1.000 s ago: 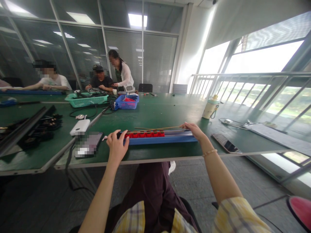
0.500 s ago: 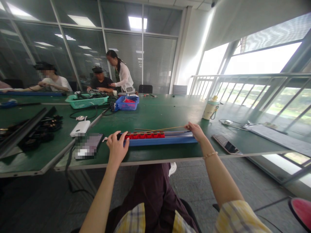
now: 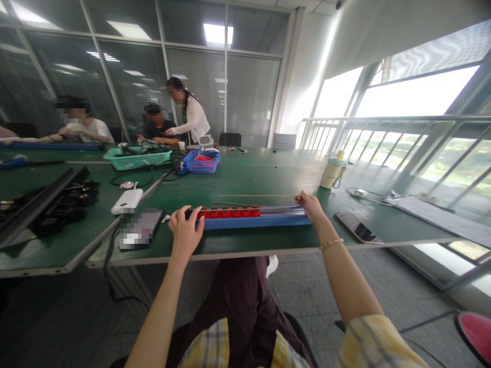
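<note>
A long blue channel point(image 3: 257, 222) lies lengthwise near the table's front edge. Red blocks point(image 3: 232, 212) fill its left part in a row, while a silvery strip point(image 3: 284, 211) shows on the right. My left hand point(image 3: 186, 227) grips the channel's left end, thumb at the front and fingers curved over the top. Above the right end, my right hand point(image 3: 307, 202) pinches a thin yellowish rod point(image 3: 257, 195) by its end; the rod points left, level, just behind the channel. Another thin rod point(image 3: 238, 204) lies on the table behind the red blocks.
Left of the channel are a phone point(image 3: 141, 229) and a white device point(image 3: 127, 201). A green basket point(image 3: 138, 161) and a blue basket point(image 3: 201, 164) stand further back. On the right are another phone point(image 3: 356, 228) and a bottle point(image 3: 333, 171). Several people are across the table.
The rod in my right hand has swung away from above the red blocks to behind the channel and now lies level. My left hand stays on the channel's end.
</note>
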Demonstrator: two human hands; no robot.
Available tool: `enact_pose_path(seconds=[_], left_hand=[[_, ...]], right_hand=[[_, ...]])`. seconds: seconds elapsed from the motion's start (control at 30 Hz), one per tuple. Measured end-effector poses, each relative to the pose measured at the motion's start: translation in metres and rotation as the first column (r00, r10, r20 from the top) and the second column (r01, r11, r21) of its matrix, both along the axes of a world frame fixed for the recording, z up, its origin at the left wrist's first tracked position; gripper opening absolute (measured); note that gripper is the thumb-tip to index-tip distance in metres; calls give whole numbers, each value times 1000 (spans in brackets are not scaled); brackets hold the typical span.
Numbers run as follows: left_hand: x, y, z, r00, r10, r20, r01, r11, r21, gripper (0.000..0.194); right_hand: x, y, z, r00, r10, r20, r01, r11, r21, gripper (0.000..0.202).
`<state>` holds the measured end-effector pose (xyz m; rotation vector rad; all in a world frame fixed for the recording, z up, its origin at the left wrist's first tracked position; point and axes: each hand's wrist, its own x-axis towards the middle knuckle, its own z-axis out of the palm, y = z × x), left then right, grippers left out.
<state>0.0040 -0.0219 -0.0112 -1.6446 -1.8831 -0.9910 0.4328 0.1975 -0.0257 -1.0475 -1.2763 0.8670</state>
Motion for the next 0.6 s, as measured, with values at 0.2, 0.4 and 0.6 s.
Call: enact_pose_path(seconds=[0.2, 0.4, 0.6], left_hand=[[1, 0, 0, 1000, -2, 8, 2, 1000, 5, 38], [2, 0, 1, 1000, -1, 8, 1, 1000, 1, 39], [2, 0, 2, 1000, -6, 21, 6, 1000, -6, 39]], right_hand=[[-4, -6, 1, 969, -52, 242, 50, 999, 15, 70], [-13, -15, 5, 746, -110, 657, 51, 993, 109, 50], [-20, -21, 8, 653, -112, 749, 69, 994, 89, 22]])
